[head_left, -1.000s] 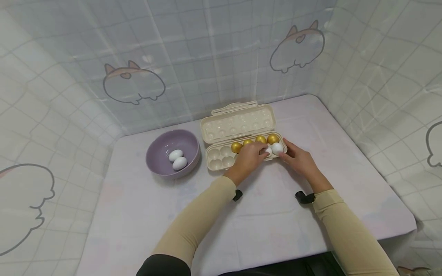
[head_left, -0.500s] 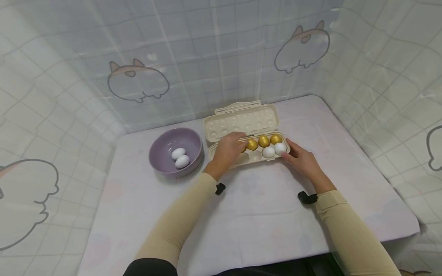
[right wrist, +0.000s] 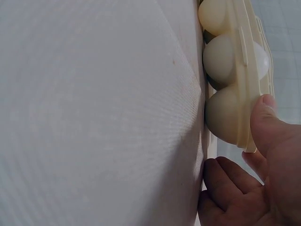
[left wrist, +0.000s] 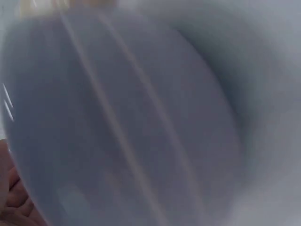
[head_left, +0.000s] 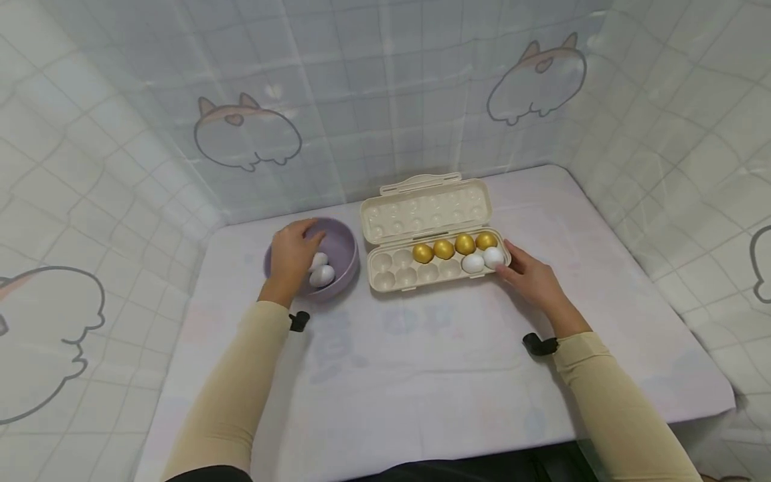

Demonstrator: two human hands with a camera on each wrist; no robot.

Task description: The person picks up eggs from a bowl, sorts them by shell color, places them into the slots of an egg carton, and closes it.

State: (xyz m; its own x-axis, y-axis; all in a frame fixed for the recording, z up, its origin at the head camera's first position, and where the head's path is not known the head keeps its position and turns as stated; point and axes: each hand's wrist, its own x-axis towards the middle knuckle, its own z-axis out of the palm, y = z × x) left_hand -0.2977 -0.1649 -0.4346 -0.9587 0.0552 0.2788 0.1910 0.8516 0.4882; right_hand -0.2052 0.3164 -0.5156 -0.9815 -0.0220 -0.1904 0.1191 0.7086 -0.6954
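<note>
My left hand (head_left: 290,258) reaches over the left side of the purple bowl (head_left: 346,251), fingers and thumb apart with nothing visible between them. Just right of it, two white eggs (head_left: 322,276) lie inside the bowl. The left wrist view is filled by the blurred outer wall of the bowl (left wrist: 117,117). My right hand (head_left: 533,281) holds the right end of a cream egg carton (head_left: 406,276), its thumb (right wrist: 265,117) on the rim in the right wrist view. Several gold eggs (head_left: 444,250) fill part of the back row; two white eggs (head_left: 472,263) sit in front.
The carton's lid (head_left: 427,214) lies folded back toward the tiled backdrop (head_left: 361,100). A pale cloth covers the table (head_left: 391,375). Black cameras are strapped at both wrists, such as the right wrist camera (head_left: 539,345).
My left hand has left the white egg in the carton's front row and moved left, across the carton to the bowl. The right hand stays at the carton's end.
</note>
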